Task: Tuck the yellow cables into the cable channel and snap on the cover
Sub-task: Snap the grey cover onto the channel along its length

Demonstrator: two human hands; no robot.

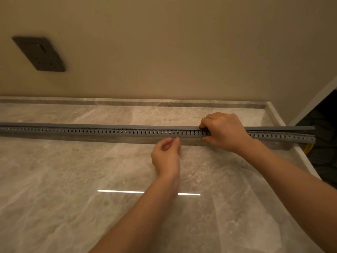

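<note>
A long grey cable channel (109, 132) lies across a marble-patterned counter (73, 179), running from the left edge of the view to past the counter's right end, where its tip overhangs the edge. Its near wall is cut into a row of narrow slots. A flat grey cover (127, 126) sits along the top of the channel; over most of the length it lies down on the channel, but at the far right end it stands slightly apart from the slotted wall, leaving a thin wedge-shaped gap. The right hand (225, 132) is closed around the channel toward its right portion, fingers curled over the top onto the cover and the thumb pressed against the slotted near side, so the channel and cover pass straight through its grasp. The left hand (166, 156) is just to the left of the right one and in front of the channel, loosely curled with thumb and fingertips drawn near each other; it holds nothing, and its fingertips sit at the lower edge of the channel, though whether they touch it is hard to tell. A bit of yellow cable (308, 148) shows below the overhanging right end, off the edge of the counter in the dark space there. On the beige wall (164, 52) behind, a dark socket plate (39, 53) is mounted at upper left.
</note>
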